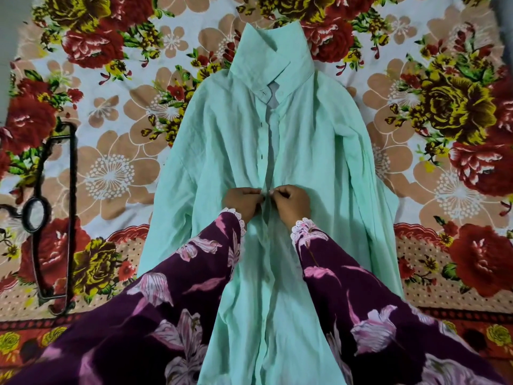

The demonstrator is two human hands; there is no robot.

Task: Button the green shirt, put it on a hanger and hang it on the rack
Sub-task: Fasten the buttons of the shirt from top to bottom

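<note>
Flowery bedsheet (pixel 116 168) lies under the green shirt (pixel 222 151). Left hand (pixel 243 201) and right hand (pixel 291 202) meet at the shirt's middle, each grip pinching its front edge. Left of the shirt lies a black hanger (pixel 70 190).

This looks like a home bedroom: a bed spread with a bright flowered sheet (pixel 116 168), a shirt (pixel 227 151) laid out flat on it, and a black hanger (pixel 52 212) beside it.
</note>
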